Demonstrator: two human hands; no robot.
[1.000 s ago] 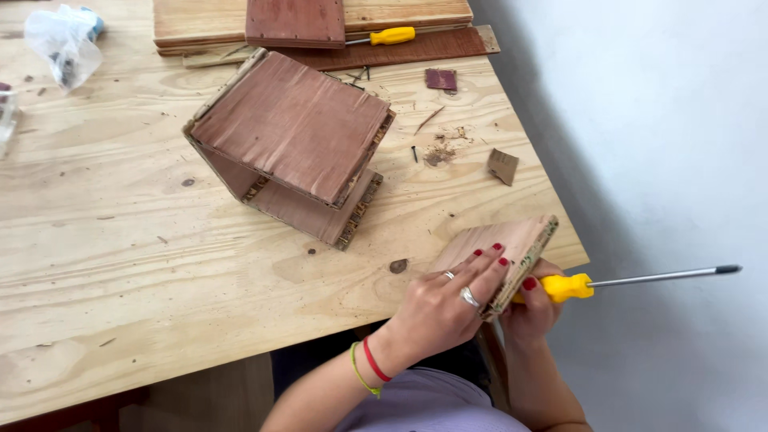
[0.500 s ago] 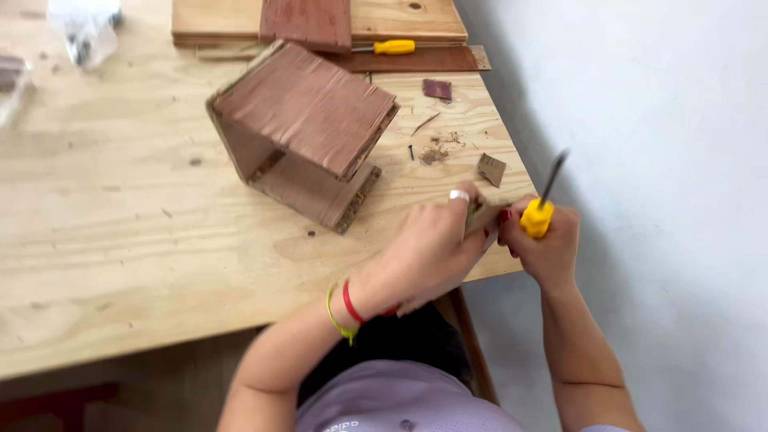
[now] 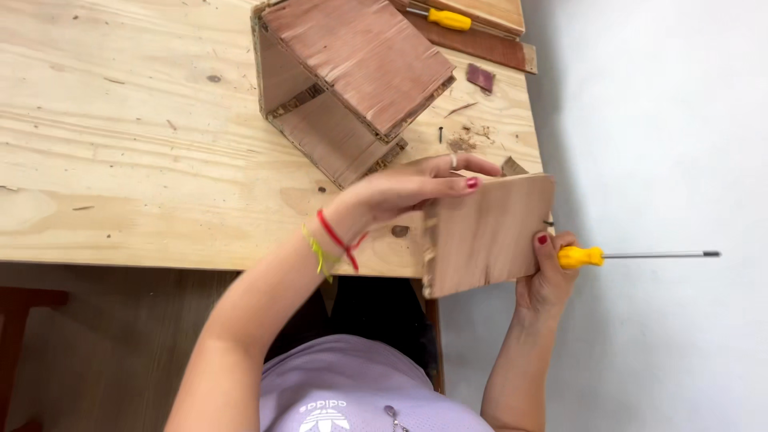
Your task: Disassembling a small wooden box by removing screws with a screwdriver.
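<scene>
Plywood panel (image 3: 490,234) between both hands, left hand (image 3: 400,192), right hand (image 3: 548,276) with screwdriver (image 3: 632,256)

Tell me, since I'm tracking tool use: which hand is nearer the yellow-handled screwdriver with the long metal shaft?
Right. The right hand grips the yellow-handled screwdriver; the left hand holds the wooden panel farther away.
</scene>
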